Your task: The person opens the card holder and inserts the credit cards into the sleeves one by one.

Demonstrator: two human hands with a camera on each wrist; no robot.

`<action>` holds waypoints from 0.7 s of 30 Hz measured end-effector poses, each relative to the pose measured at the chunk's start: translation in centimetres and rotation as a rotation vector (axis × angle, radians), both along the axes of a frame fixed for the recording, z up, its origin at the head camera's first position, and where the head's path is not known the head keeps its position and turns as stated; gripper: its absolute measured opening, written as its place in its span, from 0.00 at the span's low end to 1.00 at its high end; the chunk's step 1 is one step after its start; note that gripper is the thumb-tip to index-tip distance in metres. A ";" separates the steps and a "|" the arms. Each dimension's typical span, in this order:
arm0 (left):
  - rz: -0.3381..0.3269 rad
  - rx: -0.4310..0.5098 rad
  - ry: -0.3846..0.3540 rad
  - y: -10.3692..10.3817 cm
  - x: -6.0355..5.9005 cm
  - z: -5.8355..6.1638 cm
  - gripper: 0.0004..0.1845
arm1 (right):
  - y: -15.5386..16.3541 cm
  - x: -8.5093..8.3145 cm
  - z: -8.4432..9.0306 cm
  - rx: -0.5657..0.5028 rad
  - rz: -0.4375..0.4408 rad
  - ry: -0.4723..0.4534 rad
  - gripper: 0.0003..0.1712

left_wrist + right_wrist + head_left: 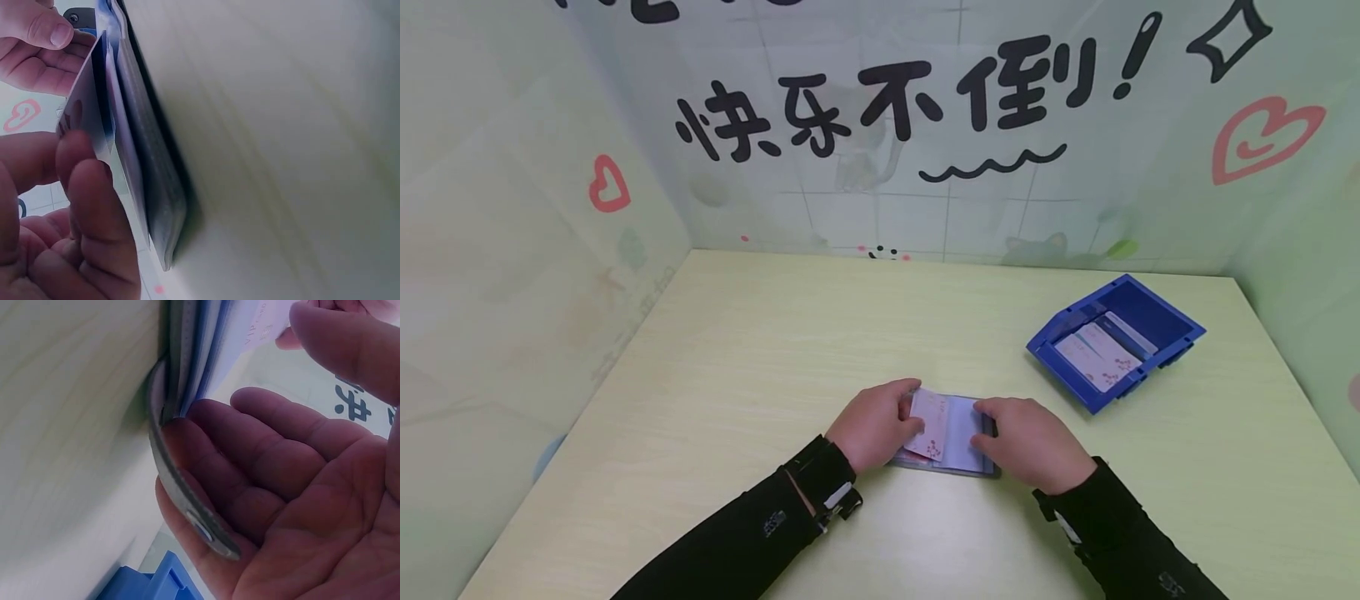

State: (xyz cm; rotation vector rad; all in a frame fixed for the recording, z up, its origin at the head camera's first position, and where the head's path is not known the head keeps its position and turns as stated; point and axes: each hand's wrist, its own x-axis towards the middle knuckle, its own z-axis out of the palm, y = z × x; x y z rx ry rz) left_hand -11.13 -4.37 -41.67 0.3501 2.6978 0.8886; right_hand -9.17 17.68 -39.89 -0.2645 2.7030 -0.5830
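A card holder (pixel 964 442) with clear plastic pages lies on the table between my hands. Above its left part my left hand (pixel 871 425) pinches a pink-and-white card (pixel 929 425) between thumb and fingers, the card tilted over the pages. In the left wrist view the card (pixel 86 94) stands at an angle to the stacked pages. My right hand (pixel 1033 440) is at the holder's right edge, its fingertips touching the page edges. A strap (pixel 181 478) with a metal snap sticks out from the holder across the right fingers (pixel 250 481).
A blue plastic bin (pixel 1165 321) sits at the right back of the light wood table (pixel 760 333). Inside it lie a pink-and-white card (pixel 1093 354) and other flat cards. Printed fabric walls (pixel 880 208) stand around the table on the back and both sides.
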 end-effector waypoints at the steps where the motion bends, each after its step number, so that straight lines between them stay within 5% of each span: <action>1: 0.000 -0.004 0.000 0.1 0.0 0.0 0.31 | 0.0 0.0 0.0 0.003 0.002 0.003 0.30; 21: -0.007 -0.007 -0.001 0.8 0.1 0.1 0.30 | 0.1 0.1 -0.2 0.026 0.023 0.029 0.25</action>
